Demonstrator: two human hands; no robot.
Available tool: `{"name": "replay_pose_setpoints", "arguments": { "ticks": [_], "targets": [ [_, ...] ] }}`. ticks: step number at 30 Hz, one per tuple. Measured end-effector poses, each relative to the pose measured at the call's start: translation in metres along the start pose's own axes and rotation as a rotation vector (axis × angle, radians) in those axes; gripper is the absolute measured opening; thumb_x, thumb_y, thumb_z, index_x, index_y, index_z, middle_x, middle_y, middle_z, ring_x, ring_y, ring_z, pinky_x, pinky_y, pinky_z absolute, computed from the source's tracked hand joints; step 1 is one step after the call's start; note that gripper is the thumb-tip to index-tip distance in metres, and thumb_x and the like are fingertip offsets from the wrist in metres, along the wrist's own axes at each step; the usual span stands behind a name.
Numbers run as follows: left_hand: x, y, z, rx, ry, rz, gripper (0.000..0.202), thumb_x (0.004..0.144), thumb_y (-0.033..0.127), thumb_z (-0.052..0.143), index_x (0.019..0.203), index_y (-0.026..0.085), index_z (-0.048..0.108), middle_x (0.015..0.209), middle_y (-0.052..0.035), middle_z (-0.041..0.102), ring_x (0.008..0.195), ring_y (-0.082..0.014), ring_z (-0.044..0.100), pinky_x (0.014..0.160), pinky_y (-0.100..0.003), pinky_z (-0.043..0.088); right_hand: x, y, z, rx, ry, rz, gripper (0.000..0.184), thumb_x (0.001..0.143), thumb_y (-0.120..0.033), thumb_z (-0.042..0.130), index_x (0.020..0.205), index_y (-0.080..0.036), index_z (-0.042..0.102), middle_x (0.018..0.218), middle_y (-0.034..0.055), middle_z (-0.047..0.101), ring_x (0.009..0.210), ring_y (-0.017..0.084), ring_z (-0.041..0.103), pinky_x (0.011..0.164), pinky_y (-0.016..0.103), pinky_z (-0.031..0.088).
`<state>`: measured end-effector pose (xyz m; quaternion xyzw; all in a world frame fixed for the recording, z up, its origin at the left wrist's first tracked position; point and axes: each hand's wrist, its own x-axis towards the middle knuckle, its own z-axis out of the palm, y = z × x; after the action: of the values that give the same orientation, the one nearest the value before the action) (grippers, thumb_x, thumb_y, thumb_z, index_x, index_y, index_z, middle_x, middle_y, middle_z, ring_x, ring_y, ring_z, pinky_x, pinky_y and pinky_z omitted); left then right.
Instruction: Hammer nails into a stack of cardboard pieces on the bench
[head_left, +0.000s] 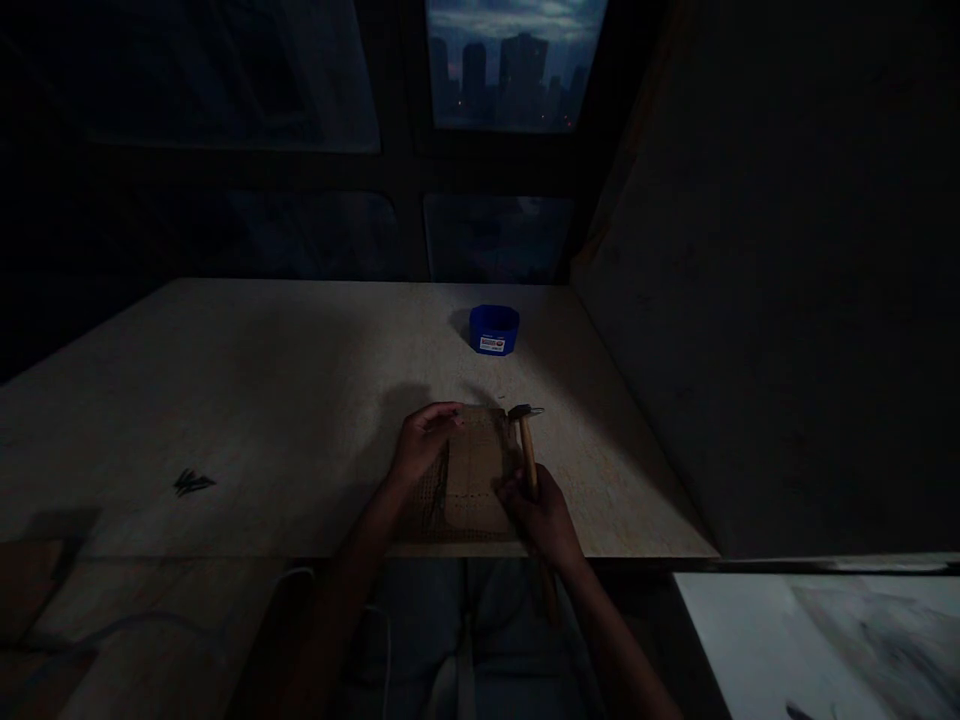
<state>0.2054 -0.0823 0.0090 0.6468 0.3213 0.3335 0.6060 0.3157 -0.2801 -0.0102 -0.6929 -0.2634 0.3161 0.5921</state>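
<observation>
A hammer point(529, 455) with a wooden handle and a dark metal head is gripped in my right hand point(544, 510). Its head is raised by the far right corner of a brown board point(476, 460), which lies at the table's near edge. Rows of small dark marks run along the board, and a darker strip borders its left side. My left hand point(424, 440) is at the board's far left corner, thumb and fingertips pinched together. Something small and dark shows at those fingertips, too dim to make out.
Beyond the board stands a blue plastic container point(493, 330) with a white label. Several thin dark pieces point(193, 482) lie in a small pile on the left of the pale table point(315, 360). A grey panel point(750, 300) rises along the right side. The room is dim.
</observation>
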Motion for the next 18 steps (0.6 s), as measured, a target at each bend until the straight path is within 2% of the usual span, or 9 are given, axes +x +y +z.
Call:
{"name": "replay_pose_setpoints", "arguments": {
  "ticks": [4, 6, 9, 11, 15, 18],
  "targets": [
    [0.011, -0.003, 0.01, 0.201, -0.098, 0.106, 0.027, 0.081, 0.032, 0.068, 0.103, 0.02, 0.078, 0.099, -0.006, 0.079, 0.091, -0.021, 0.073, 0.082, -0.03, 0.057, -0.002, -0.002, -0.006, 0.109, -0.012, 0.048, 0.033, 0.078, -0.043, 0.071, 0.098, -0.021, 0.056, 0.079, 0.002, 0.066, 0.069, 0.018, 0.062, 0.054, 0.024, 0.045],
    [0.02, -0.007, 0.02, 0.265, -0.171, 0.156, 0.025, 0.083, 0.028, 0.066, 0.103, 0.021, 0.078, 0.102, -0.006, 0.079, 0.093, -0.0208, 0.074, 0.083, -0.03, 0.058, -0.002, -0.001, -0.011, 0.15, 0.0, 0.065, 0.037, 0.079, -0.045, 0.072, 0.102, -0.021, 0.055, 0.078, 0.0011, 0.067, 0.061, 0.015, 0.061, 0.048, 0.022, 0.042],
    [0.032, -0.016, 0.033, 0.35, -0.262, 0.209, 0.024, 0.085, 0.024, 0.065, 0.105, 0.021, 0.078, 0.101, -0.0064, 0.08, 0.092, -0.0209, 0.074, 0.083, -0.031, 0.058, -0.003, -0.001, -0.02, 0.163, 0.007, 0.115, 0.042, 0.079, -0.051, 0.072, 0.104, -0.022, 0.053, 0.074, -0.0026, 0.065, 0.042, 0.008, 0.048, 0.037, 0.019, 0.033],
    [0.035, -0.024, 0.039, 0.399, -0.305, 0.229, 0.025, 0.086, 0.021, 0.065, 0.108, 0.021, 0.077, 0.101, -0.0065, 0.08, 0.093, -0.0211, 0.074, 0.085, -0.033, 0.058, -0.003, -0.001, -0.024, 0.154, 0.002, 0.143, 0.044, 0.08, -0.053, 0.07, 0.106, -0.023, 0.053, 0.074, -0.0035, 0.065, 0.036, 0.006, 0.041, 0.031, 0.018, 0.028],
    [0.032, -0.037, 0.039, 0.408, -0.296, 0.243, 0.029, 0.087, 0.018, 0.064, 0.114, 0.022, 0.075, 0.103, -0.0062, 0.079, 0.094, -0.0203, 0.074, 0.086, -0.032, 0.058, -0.003, -0.003, -0.028, 0.165, 0.003, 0.178, 0.042, 0.082, -0.052, 0.069, 0.108, -0.023, 0.052, 0.075, -0.0038, 0.065, 0.034, 0.005, 0.039, 0.027, 0.017, 0.026],
    [0.028, -0.039, 0.037, 0.4, -0.271, 0.255, 0.028, 0.089, 0.02, 0.062, 0.114, 0.022, 0.075, 0.108, -0.0068, 0.078, 0.099, -0.0209, 0.074, 0.091, -0.035, 0.057, -0.003, -0.005, -0.026, 0.178, 0.003, 0.18, 0.041, 0.082, -0.051, 0.07, 0.107, -0.023, 0.052, 0.073, -0.0042, 0.064, 0.035, 0.006, 0.041, 0.027, 0.016, 0.026]
  ]
}}
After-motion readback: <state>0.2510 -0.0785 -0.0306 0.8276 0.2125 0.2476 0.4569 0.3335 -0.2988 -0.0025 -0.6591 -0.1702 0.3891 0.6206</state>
